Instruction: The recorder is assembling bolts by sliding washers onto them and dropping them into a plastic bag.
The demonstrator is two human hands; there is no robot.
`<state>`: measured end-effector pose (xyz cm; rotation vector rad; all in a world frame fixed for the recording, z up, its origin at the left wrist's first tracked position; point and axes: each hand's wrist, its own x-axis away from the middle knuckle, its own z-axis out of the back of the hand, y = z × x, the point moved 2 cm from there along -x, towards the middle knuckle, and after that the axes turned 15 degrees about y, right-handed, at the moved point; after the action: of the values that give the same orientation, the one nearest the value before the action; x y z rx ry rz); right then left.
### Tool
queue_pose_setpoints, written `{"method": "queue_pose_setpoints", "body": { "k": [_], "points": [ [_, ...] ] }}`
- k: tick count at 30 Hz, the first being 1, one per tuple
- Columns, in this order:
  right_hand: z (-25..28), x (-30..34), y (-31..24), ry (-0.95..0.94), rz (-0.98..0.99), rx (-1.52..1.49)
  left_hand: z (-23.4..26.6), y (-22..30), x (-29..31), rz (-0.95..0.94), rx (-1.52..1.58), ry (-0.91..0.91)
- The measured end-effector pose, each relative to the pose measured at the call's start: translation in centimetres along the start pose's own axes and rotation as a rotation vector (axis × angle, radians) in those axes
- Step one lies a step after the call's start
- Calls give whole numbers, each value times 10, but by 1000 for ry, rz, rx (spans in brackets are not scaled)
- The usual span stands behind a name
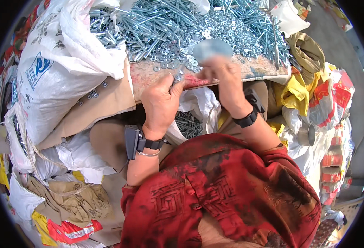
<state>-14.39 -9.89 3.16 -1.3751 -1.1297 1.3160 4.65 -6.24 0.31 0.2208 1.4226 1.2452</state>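
At the near edge of the work surface (192, 79), my left hand (162, 103) is closed, with a silver bolt (179, 74) pinched between thumb and forefinger. Its lower part is hidden in the hand. Just to the right, my right hand (227, 80) is closed too, its fingertips drawn together and smeared by motion. Above those fingertips shows a blurred, pale, roundish patch (213, 48); what it is, I cannot make out. In front of both hands lie loose washers (170, 65), with a heap of long bolts (153, 20) behind them.
A bulging white woven sack (58, 78) stands at the left on brown cardboard (95, 107). Below my hands, an open white bag (204, 103) holds more bolts (188, 124). Yellow cloth (295, 95) and a metal cup (306, 135) are at the right.
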Motion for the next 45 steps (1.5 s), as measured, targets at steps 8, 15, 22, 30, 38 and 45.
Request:
{"method": "queue_pose_setpoints", "body": {
  "k": [8, 15, 22, 30, 38, 45],
  "points": [
    [-15, -7, -14, -15, 288, 276, -11, 10, 12, -230, -95, -89],
    [-6, -5, -9, -81, 94, 100, -18, 13, 15, -313, -138, -93],
    [0, 0, -24, -117, 149, 456, -19, 17, 13, -420, -251, -79],
    [30, 32, -41, -454, 215, 308, -4, 26, 6, 134, 555, -754],
    [24, -4, -7, -494, 144, 675, 2, -36, -11, 1117, 1464, -131],
    [-32, -103, 25, 100, 464, 926, -18, -30, 17, 1177, 1306, -311]
  ]
}}
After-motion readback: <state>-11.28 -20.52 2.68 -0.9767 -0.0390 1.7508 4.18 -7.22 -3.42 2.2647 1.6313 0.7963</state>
